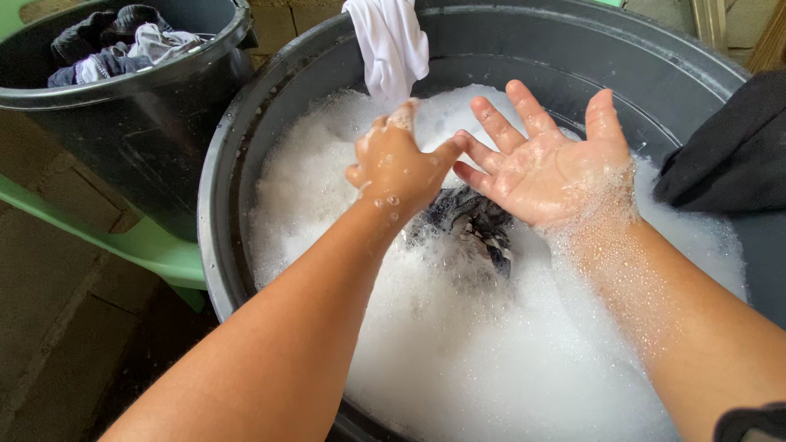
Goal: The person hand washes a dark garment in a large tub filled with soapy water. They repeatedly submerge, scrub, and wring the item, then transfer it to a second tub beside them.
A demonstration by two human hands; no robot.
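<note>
Both hands up over the big grey wash tub, neither holding anything. Left hand loosely curled, soapy, fingertips touching the fingers of the right hand, which is spread wide, palm up, suds running down the wrist. Dark patterned garment sits half-sunk in the white foam just below and between the hands, not touched. White cloth draped over the tub's far rim; black cloth on the right rim. Second dark bucket with bundled clothes at upper left, beside the tub, on a green plastic seat.
</note>
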